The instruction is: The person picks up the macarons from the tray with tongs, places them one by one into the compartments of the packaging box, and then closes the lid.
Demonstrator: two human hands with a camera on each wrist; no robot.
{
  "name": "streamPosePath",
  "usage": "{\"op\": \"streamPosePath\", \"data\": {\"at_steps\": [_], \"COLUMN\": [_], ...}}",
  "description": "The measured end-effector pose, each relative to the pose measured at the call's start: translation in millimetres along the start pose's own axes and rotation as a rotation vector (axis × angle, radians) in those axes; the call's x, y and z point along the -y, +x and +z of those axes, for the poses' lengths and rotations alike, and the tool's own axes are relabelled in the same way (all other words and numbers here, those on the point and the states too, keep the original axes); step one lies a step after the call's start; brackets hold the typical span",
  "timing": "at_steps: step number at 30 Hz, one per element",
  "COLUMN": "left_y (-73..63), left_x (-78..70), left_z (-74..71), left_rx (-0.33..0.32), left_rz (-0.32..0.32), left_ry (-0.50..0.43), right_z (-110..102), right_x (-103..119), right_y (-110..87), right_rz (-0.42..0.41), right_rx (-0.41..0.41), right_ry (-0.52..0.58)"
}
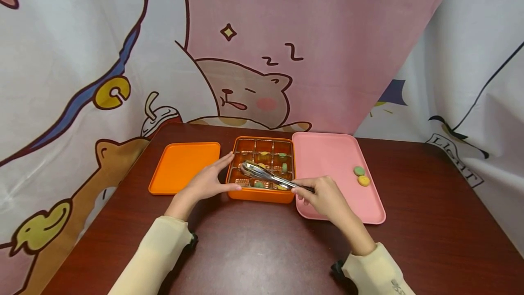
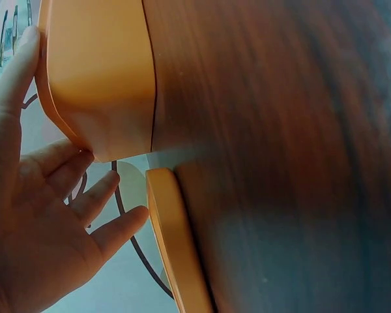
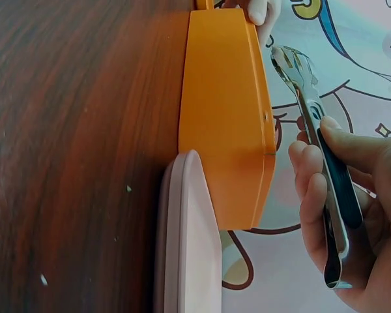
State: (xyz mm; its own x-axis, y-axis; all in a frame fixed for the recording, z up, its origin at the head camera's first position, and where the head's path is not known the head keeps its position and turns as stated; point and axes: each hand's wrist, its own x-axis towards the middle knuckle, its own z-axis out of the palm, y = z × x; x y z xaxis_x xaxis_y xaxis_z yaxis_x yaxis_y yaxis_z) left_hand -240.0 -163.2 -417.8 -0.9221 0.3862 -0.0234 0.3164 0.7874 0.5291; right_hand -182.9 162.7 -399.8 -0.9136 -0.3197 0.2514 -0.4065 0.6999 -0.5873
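Note:
An orange box [image 1: 262, 195] with a clear divided insert holds several green and yellow macarons in its compartments, among them a green one [image 1: 283, 155] at the back right. My right hand [image 1: 323, 197] grips a pair of metal tongs [image 3: 335, 189] by the dark-sided handles. The tongs slant leftward over the insert, their heads above its left part; I cannot tell whether anything is between them. At the box's left side, my left hand [image 1: 209, 181] spreads its fingers along the wall, the thumb by the front corner. In the left wrist view its fingertips [image 2: 85, 156] meet the box's edge.
Left of the box lies a flat orange lid [image 1: 186, 167]. A pink tray [image 1: 327, 158] is close against the box's right side, bearing a green macaron [image 1: 359, 170] and a yellow macaron [image 1: 363, 180] near its right edge. Behind the brown table [image 1: 254, 249] hangs a cartoon-printed cloth [image 1: 348, 35].

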Motion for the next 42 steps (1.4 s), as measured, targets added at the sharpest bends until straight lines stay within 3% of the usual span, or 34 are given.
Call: {"op": "streamPosePath", "data": {"at_steps": [16,42], "left_y": [1.3,-3.0], "left_x": [-0.8,2.7], "left_z": [0.4,4.0], "left_rx": [0.003,0.0], "left_rz": [0.007,0.001], "left_ry": [-0.002,-0.024], "right_z": [0,-38], "right_x": [2,-22], "right_y": [0.1,-33.1], "right_rz": [-0.005,0.089], "right_rx": [-0.001,-0.079], "right_ry": [-0.042,-0.026]}}
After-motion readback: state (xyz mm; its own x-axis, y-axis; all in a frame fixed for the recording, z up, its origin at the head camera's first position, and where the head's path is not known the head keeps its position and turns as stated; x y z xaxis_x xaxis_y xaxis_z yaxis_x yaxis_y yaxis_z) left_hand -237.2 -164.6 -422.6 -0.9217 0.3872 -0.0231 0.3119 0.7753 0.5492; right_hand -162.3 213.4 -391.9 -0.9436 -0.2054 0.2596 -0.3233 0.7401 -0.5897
